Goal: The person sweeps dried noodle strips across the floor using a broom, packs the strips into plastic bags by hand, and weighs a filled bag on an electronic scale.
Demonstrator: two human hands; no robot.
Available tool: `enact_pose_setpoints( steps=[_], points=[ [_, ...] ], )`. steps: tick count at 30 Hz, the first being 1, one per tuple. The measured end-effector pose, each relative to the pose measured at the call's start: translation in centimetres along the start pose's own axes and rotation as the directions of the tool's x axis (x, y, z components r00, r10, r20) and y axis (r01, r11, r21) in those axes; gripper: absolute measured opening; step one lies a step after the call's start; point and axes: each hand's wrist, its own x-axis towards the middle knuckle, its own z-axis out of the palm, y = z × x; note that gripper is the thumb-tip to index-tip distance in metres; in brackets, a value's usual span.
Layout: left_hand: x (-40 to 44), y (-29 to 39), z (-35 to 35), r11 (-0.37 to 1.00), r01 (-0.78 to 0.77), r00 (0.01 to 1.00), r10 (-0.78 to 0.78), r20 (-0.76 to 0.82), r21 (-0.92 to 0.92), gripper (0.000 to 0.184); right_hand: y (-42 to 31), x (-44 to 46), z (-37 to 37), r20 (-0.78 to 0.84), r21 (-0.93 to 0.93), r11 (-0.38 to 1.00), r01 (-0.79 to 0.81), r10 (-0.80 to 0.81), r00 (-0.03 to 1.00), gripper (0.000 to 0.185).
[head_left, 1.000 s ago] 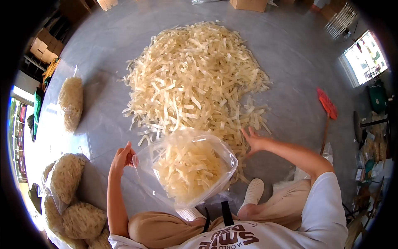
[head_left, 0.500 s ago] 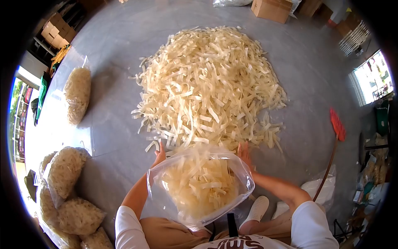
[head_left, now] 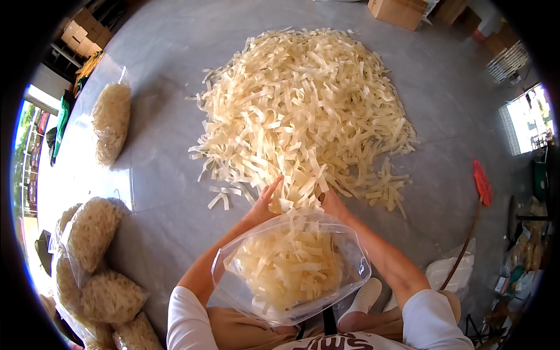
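A large heap of pale cream strips [head_left: 309, 105] lies on the grey floor. Between my legs a clear plastic bag [head_left: 356, 280] stands with its mouth wide, partly filled with the same strips [head_left: 291, 265]. Beyond the bag's far rim, my left hand [head_left: 267, 199] and my right hand [head_left: 333, 203] are at the near edge of the heap, one on each side of a bunch of strips. Both hands press on this bunch, their fingertips partly hidden among the strips.
Several filled bags [head_left: 96, 233] are piled at the lower left, and another filled bag [head_left: 112, 122] lies farther up. On the right are a red-headed tool [head_left: 482, 184] with a long handle and white plastic [head_left: 449, 271]. A cardboard box [head_left: 398, 11] stands at the top.
My hands have moved inward and forward from either side of the bag to the heap's near edge, closing round a bunch of strips. The view has shifted a little.
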Motion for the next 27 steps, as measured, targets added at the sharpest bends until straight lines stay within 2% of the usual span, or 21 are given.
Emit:
enact_pose_setpoints(
  steps=[2, 3, 4, 6, 7, 8, 9, 10, 11, 12, 13, 14, 15, 17, 18, 20, 22, 24, 25, 26, 27],
  points=[
    [-0.2, 3.1, -0.4, 0.948, 0.168, 0.986, -0.165, 0.034, -0.272, 0.103, -0.9, 0.6, 0.6, 0.039, -0.073, 0.997, 0.017, -0.014, 0.999, 0.076],
    [-0.3, 3.8, -0.8, 0.945, 0.190, 0.981, -0.192, 0.019, -0.267, 0.100, -1.9, 0.8, 1.0, 0.037, -0.322, 0.940, 0.117, -0.110, 0.993, 0.074],
    [-0.1, 4.2, -1.2, 0.946, 0.190, 0.981, -0.193, 0.016, -0.264, 0.100, -3.4, 1.0, 1.6, 0.040, -0.319, 0.940, 0.120, -0.113, 0.993, 0.074],
    [0.2, 5.2, -2.3, 0.888, 0.119, 0.992, -0.129, 0.007, -0.444, 0.097, -5.8, 1.5, 2.6, 0.037, -0.150, 0.971, 0.184, -0.181, 0.983, 0.078],
    [0.3, 6.5, -3.0, 0.890, 0.129, 0.991, -0.134, 0.020, -0.438, 0.095, -5.4, 2.3, 2.5, 0.033, -0.031, 0.996, 0.085, -0.084, 0.996, 0.080],
    [0.0, 9.5, -3.9, 0.944, 0.102, 0.994, -0.108, -0.003, -0.313, 0.094, -6.7, 2.3, 2.9, 0.037, -0.028, 0.996, 0.087, -0.086, 0.996, 0.080],
    [0.1, 12.0, -5.0, 0.699, 0.244, 0.961, -0.269, 0.070, -0.672, 0.093, -9.0, 1.9, 3.4, 0.036, -0.161, 0.976, 0.150, -0.146, 0.989, 0.079],
    [-0.1, 13.5, -5.7, 0.713, 0.218, 0.965, -0.258, 0.040, -0.667, 0.090, -10.9, 1.6, 3.8, 0.043, -0.291, 0.934, 0.206, -0.203, 0.978, 0.079],
    [-0.3, 15.0, -6.3, 0.727, 0.192, 0.969, -0.246, 0.011, -0.660, 0.088, -11.9, 1.7, 4.0, 0.072, -0.265, 0.928, 0.262, -0.252, 0.965, 0.076],
    [-0.8, 16.1, -6.4, 0.965, 0.013, 0.994, -0.040, -0.099, -0.262, 0.086, -12.9, 1.7, 4.0, 0.073, -0.263, 0.932, 0.250, -0.240, 0.968, 0.076],
    [-1.4, 18.4, -7.0, 0.993, -0.001, 0.993, -0.014, -0.116, -0.121, 0.086, -14.1, 1.6, 4.0, 0.122, -0.396, 0.813, 0.427, -0.414, 0.902, 0.075],
    [-1.6, 20.4, -7.6, 0.997, -0.072, 0.989, 0.069, -0.129, -0.020, 0.087, -15.5, 0.8, 4.5, 0.161, -0.455, 0.733, 0.506, -0.492, 0.856, 0.075],
    [-2.1, 22.4, -7.9, 0.991, -0.130, 0.982, 0.130, -0.138, 0.012, 0.087, -16.9, 0.1, 5.0, 0.197, -0.509, 0.640, 0.576, -0.564, 0.802, 0.074],
    [-3.5, 25.4, -8.0, 0.978, -0.201, 0.967, 0.207, -0.149, 0.053, 0.089, -19.7, -2.1, 6.4, 0.090, -0.509, 0.673, 0.537, -0.578, 0.811, 0.068],
    [-4.3, 26.0, -7.6, 0.975, -0.214, 0.963, 0.220, -0.157, 0.052, 0.090, -20.0, -3.0, 6.6, 0.092, -0.511, 0.671, 0.538, -0.579, 0.810, 0.068],
    [-5.9, 27.3, -6.8, 0.969, -0.241, 0.954, 0.247, -0.173, 0.052, 0.091, -20.2, -5.2, 6.3, 0.192, -0.639, 0.538, 0.550, -0.581, 0.791, 0.063],
    [-8.0, 26.2, -6.0, 0.931, -0.266, 0.956, 0.287, -0.053, 0.251, 0.093, -18.2, -8.3, 5.9, 0.331, -0.626, 0.503, 0.597, -0.521, 0.786, 0.056],
    [-10.2, 24.6, -4.7, 0.906, -0.263, 0.965, 0.250, 0.081, 0.331, 0.095, -15.4, -10.7, 4.9, 0.413, -0.670, 0.512, 0.537, -0.344, 0.844, 0.050],
    [-11.6, 24.3, -4.1, 0.925, -0.108, 0.983, 0.045, 0.177, 0.365, 0.091, -14.7, -11.7, 4.8, 0.435, -0.687, 0.510, 0.518, -0.282, 0.855, 0.048],
    [-13.0, 24.1, -3.6, 0.909, 0.041, 0.951, -0.163, 0.261, 0.416, 0.088, -14.4, -12.3, 4.7, 0.486, -0.700, 0.600, 0.388, 0.002, 0.874, 0.045],
    [-14.4, 23.6, -3.4, 0.907, 0.038, 0.951, -0.161, 0.263, 0.419, 0.088, -14.2, -12.8, 4.7, 0.518, -0.723, 0.649, 0.235, 0.284, 0.807, 0.042]
  ],
)
